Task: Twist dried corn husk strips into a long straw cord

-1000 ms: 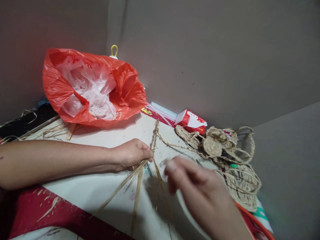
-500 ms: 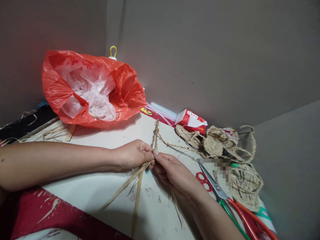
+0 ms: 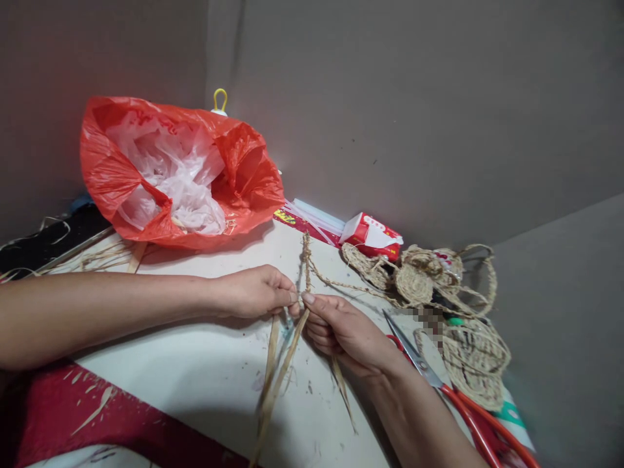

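A braided straw cord (image 3: 307, 263) stands up from between my hands at the middle of the table. My left hand (image 3: 263, 292) pinches at its lower end, thumb and fingers pressed together on straw. Close beside it, almost touching, my right hand (image 3: 341, 328) grips strands there with thumb and curled fingers. Loose flat straw strands (image 3: 281, 377) hang down from the hands toward the near edge, and another tuft (image 3: 344, 390) sticks out below my right hand. A thinner twisted cord (image 3: 348, 284) trails from the braid to the right.
Large scissors (image 3: 419, 361) lie right, by my right forearm. Behind them are coiled straw pieces (image 3: 414, 283) and a woven straw piece (image 3: 475, 364). A red tissue pack (image 3: 373, 235) lies near the wall. A red plastic bag (image 3: 112, 169) stands back left, beside loose straw (image 3: 104, 257).
The strands swung from lower left toward the middle, and one now comes down by my right fingers. My hands have drawn slightly apart. The braid stays in place.
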### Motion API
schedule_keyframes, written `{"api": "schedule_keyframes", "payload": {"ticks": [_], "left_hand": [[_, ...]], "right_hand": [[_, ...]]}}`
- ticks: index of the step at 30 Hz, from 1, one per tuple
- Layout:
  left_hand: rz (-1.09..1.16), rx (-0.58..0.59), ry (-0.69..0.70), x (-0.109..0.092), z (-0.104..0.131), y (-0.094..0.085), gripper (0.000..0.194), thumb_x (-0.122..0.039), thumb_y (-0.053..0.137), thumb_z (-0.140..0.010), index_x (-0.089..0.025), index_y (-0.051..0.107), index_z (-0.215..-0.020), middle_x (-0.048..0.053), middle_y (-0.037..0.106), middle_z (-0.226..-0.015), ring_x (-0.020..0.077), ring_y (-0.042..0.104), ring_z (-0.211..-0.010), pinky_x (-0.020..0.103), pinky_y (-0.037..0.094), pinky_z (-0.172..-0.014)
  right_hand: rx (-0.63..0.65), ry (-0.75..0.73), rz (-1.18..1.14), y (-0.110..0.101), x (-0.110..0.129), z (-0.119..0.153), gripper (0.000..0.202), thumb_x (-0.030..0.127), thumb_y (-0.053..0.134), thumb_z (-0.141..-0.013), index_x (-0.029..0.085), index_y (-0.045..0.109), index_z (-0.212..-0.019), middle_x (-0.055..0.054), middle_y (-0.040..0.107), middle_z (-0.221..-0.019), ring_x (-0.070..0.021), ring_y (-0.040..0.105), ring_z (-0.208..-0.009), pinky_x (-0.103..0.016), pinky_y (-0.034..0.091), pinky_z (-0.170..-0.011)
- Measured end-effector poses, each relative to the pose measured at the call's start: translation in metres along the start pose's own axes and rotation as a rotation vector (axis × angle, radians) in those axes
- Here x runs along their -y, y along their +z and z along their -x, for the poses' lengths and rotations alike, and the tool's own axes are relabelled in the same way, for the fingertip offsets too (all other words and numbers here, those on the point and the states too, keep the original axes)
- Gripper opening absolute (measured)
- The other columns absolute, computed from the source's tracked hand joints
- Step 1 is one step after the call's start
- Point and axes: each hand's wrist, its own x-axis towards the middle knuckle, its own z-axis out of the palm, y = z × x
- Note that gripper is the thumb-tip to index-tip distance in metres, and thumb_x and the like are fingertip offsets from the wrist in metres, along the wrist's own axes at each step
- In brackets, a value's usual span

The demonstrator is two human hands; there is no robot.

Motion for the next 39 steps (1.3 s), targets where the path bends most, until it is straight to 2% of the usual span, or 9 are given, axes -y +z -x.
{"api": "schedule_keyframes", "payload": {"ticks": [7, 11, 18, 21, 24, 27, 31, 34, 39], "left_hand": [[0.066, 0.035, -0.072, -0.005, -0.003, -0.012, 0.023, -0.026, 0.046, -0.082, -0.016, 0.05, -0.062, -0.008, 0.031, -0.041, 0.0051, 0.019, -0.036, 0.023, 0.012, -0.039], [0.098, 0.046, -0.076, -0.004, -0.004, -0.013, 0.022, -0.027, 0.048, -0.081, -0.016, 0.05, -0.062, -0.008, 0.032, -0.041, 0.0048, 0.021, -0.035, 0.022, 0.014, -0.038], [-0.01, -0.033, -0.085, -0.003, -0.009, -0.023, 0.021, -0.031, 0.054, -0.076, -0.015, 0.055, -0.063, -0.007, 0.037, -0.043, 0.0049, 0.024, -0.035, 0.022, 0.015, -0.038], [-0.164, -0.163, -0.073, 0.002, -0.017, -0.038, 0.023, -0.03, 0.051, -0.077, -0.016, 0.052, -0.059, -0.006, 0.042, -0.045, 0.0059, 0.03, -0.038, 0.021, 0.019, -0.041], [-0.481, -0.363, 0.08, 0.008, -0.021, -0.049, 0.024, -0.024, 0.05, -0.076, -0.016, 0.049, -0.054, -0.003, 0.048, -0.05, 0.0078, 0.039, -0.047, 0.021, 0.026, -0.049], [-0.801, -0.451, 0.169, 0.011, -0.018, -0.043, 0.024, -0.027, 0.052, -0.077, -0.017, 0.05, -0.055, -0.001, 0.051, -0.054, 0.0104, 0.041, -0.051, 0.023, 0.026, -0.053], [-1.06, -0.359, 0.166, 0.011, -0.009, -0.02, 0.017, -0.035, 0.058, -0.074, -0.018, 0.059, -0.073, 0.004, 0.061, -0.072, 0.016, 0.049, -0.061, 0.026, 0.027, -0.054], [-1.087, -0.262, 0.167, 0.011, -0.009, -0.009, 0.012, -0.028, 0.055, -0.075, -0.019, 0.061, -0.081, 0.006, 0.064, -0.085, 0.0185, 0.055, -0.072, 0.026, 0.033, -0.059], [-1.042, -0.193, 0.159, 0.009, -0.005, 0.001, 0.008, -0.02, 0.053, -0.076, -0.019, 0.06, -0.079, 0.005, 0.064, -0.081, 0.0183, 0.056, -0.072, 0.026, 0.036, -0.061]], "right_hand": [[-0.014, 0.001, -0.071, -0.002, 0.002, 0.002, 0.052, 0.045, 0.064, -0.079, 0.021, 0.026, -0.053, 0.012, 0.019, -0.044, -0.0028, 0.011, -0.038, -0.018, 0.008, -0.036], [-0.019, -0.011, -0.07, -0.002, 0.003, 0.002, 0.054, 0.045, 0.063, -0.08, 0.021, 0.023, -0.051, 0.012, 0.018, -0.043, -0.0026, 0.011, -0.037, -0.018, 0.007, -0.036], [-0.018, -0.024, -0.043, -0.004, 0.002, 0.002, 0.05, 0.043, 0.062, -0.081, 0.021, 0.027, -0.053, 0.012, 0.021, -0.043, -0.003, 0.012, -0.037, -0.019, 0.008, -0.036], [-0.019, -0.024, -0.083, -0.006, 0.004, 0.003, 0.051, 0.042, 0.062, -0.08, 0.021, 0.026, -0.052, 0.011, 0.021, -0.042, -0.0026, 0.012, -0.037, -0.018, 0.007, -0.036], [-0.042, -0.066, -0.141, -0.007, 0.006, 0.003, 0.052, 0.043, 0.064, -0.079, 0.02, 0.026, -0.051, 0.011, 0.021, -0.043, -0.0024, 0.012, -0.037, -0.017, 0.007, -0.036], [-0.084, -0.131, -0.245, -0.007, 0.008, 0.004, 0.053, 0.041, 0.067, -0.076, 0.02, 0.025, -0.052, 0.011, 0.02, -0.044, -0.0024, 0.01, -0.038, -0.016, 0.008, -0.036], [-0.099, -0.156, -0.343, -0.007, 0.008, 0.005, 0.053, 0.039, 0.068, -0.075, 0.02, 0.025, -0.052, 0.011, 0.018, -0.045, -0.0031, 0.008, -0.038, -0.016, 0.008, -0.035], [-0.104, -0.156, -0.344, -0.004, 0.008, 0.004, 0.052, 0.038, 0.069, -0.073, 0.02, 0.025, -0.051, 0.011, 0.017, -0.045, -0.0034, 0.007, -0.039, -0.016, 0.011, -0.034], [-0.174, -0.205, -0.291, -0.001, 0.009, 0.002, 0.05, 0.038, 0.071, -0.071, 0.021, 0.029, -0.051, 0.012, 0.015, -0.046, -0.0039, 0.008, -0.041, -0.02, 0.034, -0.041]]}}
